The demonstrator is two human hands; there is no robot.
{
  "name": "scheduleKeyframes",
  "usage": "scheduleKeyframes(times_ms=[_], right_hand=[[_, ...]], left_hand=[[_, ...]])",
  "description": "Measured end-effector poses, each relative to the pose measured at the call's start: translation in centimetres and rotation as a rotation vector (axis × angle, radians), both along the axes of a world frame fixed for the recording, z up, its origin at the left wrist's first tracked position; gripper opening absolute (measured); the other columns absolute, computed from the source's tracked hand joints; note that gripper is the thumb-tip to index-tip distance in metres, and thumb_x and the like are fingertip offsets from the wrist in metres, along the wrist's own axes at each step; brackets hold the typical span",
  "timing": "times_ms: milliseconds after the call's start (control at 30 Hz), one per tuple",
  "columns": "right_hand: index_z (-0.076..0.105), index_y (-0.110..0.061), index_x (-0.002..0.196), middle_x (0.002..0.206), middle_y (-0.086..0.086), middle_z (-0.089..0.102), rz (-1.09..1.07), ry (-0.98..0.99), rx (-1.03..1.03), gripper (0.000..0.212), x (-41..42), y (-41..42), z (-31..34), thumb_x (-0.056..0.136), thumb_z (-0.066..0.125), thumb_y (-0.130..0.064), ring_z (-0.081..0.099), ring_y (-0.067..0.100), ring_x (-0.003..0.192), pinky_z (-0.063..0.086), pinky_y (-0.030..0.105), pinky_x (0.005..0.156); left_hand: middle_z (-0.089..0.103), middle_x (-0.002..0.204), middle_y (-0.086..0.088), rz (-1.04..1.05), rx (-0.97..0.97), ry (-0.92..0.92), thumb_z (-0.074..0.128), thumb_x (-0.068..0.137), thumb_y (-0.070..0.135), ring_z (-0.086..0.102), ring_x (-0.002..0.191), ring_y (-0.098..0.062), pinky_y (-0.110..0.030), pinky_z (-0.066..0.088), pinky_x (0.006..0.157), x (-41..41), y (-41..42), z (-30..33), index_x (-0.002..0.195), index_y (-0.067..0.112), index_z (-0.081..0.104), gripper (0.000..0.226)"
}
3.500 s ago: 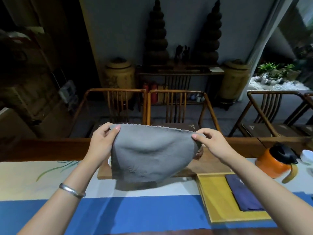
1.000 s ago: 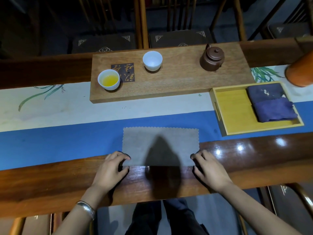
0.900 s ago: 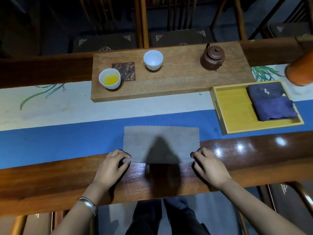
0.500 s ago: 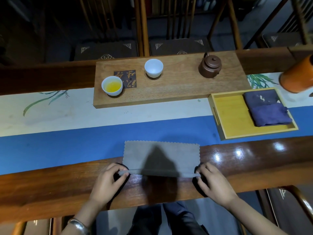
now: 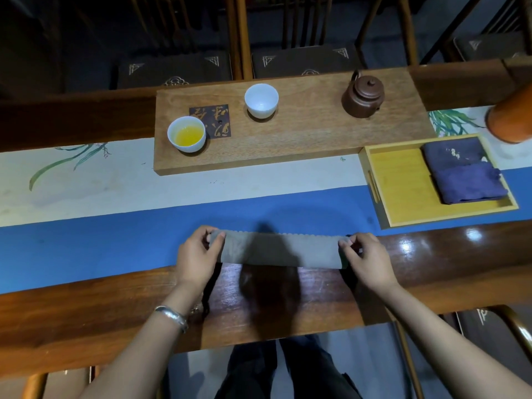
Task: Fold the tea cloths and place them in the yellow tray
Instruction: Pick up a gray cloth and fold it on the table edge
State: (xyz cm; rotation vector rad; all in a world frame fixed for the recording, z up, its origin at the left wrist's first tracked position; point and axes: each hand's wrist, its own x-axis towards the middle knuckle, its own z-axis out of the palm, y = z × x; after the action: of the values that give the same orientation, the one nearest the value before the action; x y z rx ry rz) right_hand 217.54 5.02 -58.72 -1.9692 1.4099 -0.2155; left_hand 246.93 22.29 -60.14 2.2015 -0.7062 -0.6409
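**Grey cloth folded to a strip, long axis left-right, tray off to the right**

Grey tea cloth point(image 5: 277, 250) lies as a narrow band across the seam between the blue runner point(image 5: 100, 240) and the bare wood front of the bench point(image 5: 259, 306). Scalloped edge on the far side, fold line nearest the person. Long axis runs left to right, one hand at each short end.

Left hand point(image 5: 197, 256) pinches the left end, right hand point(image 5: 367, 259) pinches the right end; both sets of fingers are clenched on cloth, though how many layers each has is hard to tell in this shadow.

Next fold likely end-to-end along that axis. Yellow tray point(image 5: 403, 217) sits well apart to the right and slightly farther back, so the right hand is nearer for the drop. Dark blue folded cloths point(image 5: 466, 180) fill its right half; left half is free.
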Motion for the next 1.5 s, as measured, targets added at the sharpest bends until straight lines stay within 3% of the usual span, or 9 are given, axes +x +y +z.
scheduleKeyframes(times_ms=[167, 367, 600, 700, 867, 1000, 1167, 1300, 1500], right_hand=[[0.057, -0.008, 0.081, 0.086, 0.005, 0.058, -0.023, 0.086, 0.014, 0.020, 0.6, -0.5, -1.2, 0.094, 0.055, -0.023, 0.053, 0.023, 0.089, 0.036, 0.031, 0.069], [0.056, -0.002, 0.096, 0.102, 0.018, 0.054, -0.007, 0.249, -0.002, 0.022, 1.2, -0.7, -1.5, 0.097, 0.047, -0.023, 0.055, 0.035, 0.091, 0.048, 0.042, 0.077], [0.054, -0.005, 0.094, 0.097, 0.016, 0.060, -0.040, 0.230, 0.092, 0.011, -0.8, -0.9, -0.9, 0.091, 0.054, -0.016, 0.056, 0.034, 0.096, 0.040, 0.034, 0.072], [0.047, -0.009, 0.097, 0.095, 0.010, 0.058, -0.067, 0.217, 0.110, 0.011, -2.4, 0.6, -0.4, 0.090, 0.055, -0.013, 0.059, 0.036, 0.096, 0.038, 0.034, 0.069], [0.047, -0.016, 0.096, 0.095, 0.000, 0.054, -0.117, 0.169, 0.176, 0.013, -3.4, 5.6, 0.2, 0.089, 0.057, -0.011, 0.060, 0.030, 0.099, 0.037, 0.029, 0.073], [0.053, -0.014, 0.096, 0.096, 0.000, 0.059, -0.003, 0.076, 0.189, 0.009, -2.0, 9.7, 1.0, 0.089, 0.055, -0.008, 0.059, 0.022, 0.096, 0.040, 0.027, 0.074], [0.056, -0.012, 0.096, 0.094, 0.001, 0.060, 0.112, -0.058, 0.158, 0.008, 3.0, 10.1, 1.8, 0.091, 0.050, -0.009, 0.058, 0.019, 0.090, 0.042, 0.029, 0.075], [0.053, -0.004, 0.092, 0.089, 0.011, 0.057, 0.156, -0.180, 0.074, 0.008, 6.5, 8.7, 2.0, 0.086, 0.050, 0.000, 0.055, 0.029, 0.081, 0.045, 0.042, 0.073], [0.052, -0.004, 0.114, 0.115, 0.012, 0.058, 0.087, -0.116, 0.244, 0.025, 7.8, 6.4, 0.4, 0.091, 0.043, -0.003, 0.055, 0.027, 0.106, 0.042, 0.032, 0.089]], left_hand=[[0.052, 0.059, 0.001, -0.017, 0.172, -0.112, 0.059, 0.089, 0.043, 0.053, 0.057, -0.019, -0.034, 0.040, 0.051, -0.1, -0.6, -0.9, 0.074, 0.020, 0.051, 0.029], [0.061, 0.069, 0.005, -0.041, 0.304, -0.164, 0.052, 0.091, 0.049, 0.056, 0.067, -0.022, -0.029, 0.039, 0.054, 0.7, -0.2, -1.4, 0.075, 0.022, 0.050, 0.032], [0.064, 0.073, -0.003, 0.039, 0.413, -0.175, 0.044, 0.095, 0.046, 0.061, 0.077, -0.032, -0.034, 0.048, 0.061, 3.3, 2.3, -0.9, 0.079, 0.020, 0.056, 0.033], [0.066, 0.070, -0.002, 0.000, 0.394, -0.188, 0.034, 0.096, 0.055, 0.062, 0.068, -0.027, -0.036, 0.053, 0.060, 2.7, 3.9, -0.1, 0.082, 0.023, 0.056, 0.041], [0.068, 0.067, 0.000, -0.143, 0.398, -0.136, 0.039, 0.093, 0.058, 0.066, 0.068, -0.025, -0.037, 0.054, 0.064, -0.3, 4.6, 0.5, 0.085, 0.028, 0.052, 0.034], [0.067, 0.100, -0.013, -0.017, 0.340, -0.032, 0.053, 0.091, 0.049, 0.064, 0.096, -0.034, -0.038, 0.051, 0.078, -2.6, 3.3, 0.7, 0.119, 0.010, 0.049, 0.048], [0.054, 0.125, -0.026, 0.154, 0.253, 0.106, 0.066, 0.087, 0.025, 0.048, 0.121, -0.039, -0.044, 0.041, 0.101, -3.5, 0.2, 1.3, 0.127, -0.006, 0.045, 0.054], [0.045, 0.125, -0.024, 0.186, 0.213, 0.126, 0.067, 0.084, 0.009, 0.041, 0.122, -0.035, -0.039, 0.037, 0.101, -3.6, -0.9, 1.5, 0.125, -0.002, 0.043, 0.049], [0.063, 0.097, -0.005, 0.239, -0.036, 0.321, 0.070, 0.083, 0.007, 0.064, 0.096, -0.027, -0.034, 0.049, 0.082, -3.1, -1.3, 2.7, 0.114, 0.011, 0.052, 0.035]])
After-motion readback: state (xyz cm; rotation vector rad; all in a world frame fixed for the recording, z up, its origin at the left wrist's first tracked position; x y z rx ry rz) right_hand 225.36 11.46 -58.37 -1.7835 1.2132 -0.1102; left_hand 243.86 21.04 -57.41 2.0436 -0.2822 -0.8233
